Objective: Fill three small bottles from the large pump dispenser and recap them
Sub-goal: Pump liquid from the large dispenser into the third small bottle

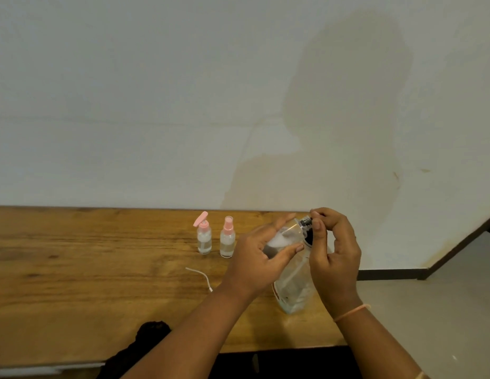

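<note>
The left hand (261, 253) grips a small clear bottle (282, 237) above the table (74, 263) while the right hand (332, 250) pinches the pump dispenser (294, 285) nozzle; light, likely slippery plastic, best held around its body.

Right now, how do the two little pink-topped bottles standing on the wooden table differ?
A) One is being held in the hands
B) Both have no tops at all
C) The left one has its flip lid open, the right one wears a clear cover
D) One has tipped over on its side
C: the left small bottle shows its pink flip lid standing open, while the right small bottle carries a clear cover over its pink top; both stand upright, untouched.
</note>
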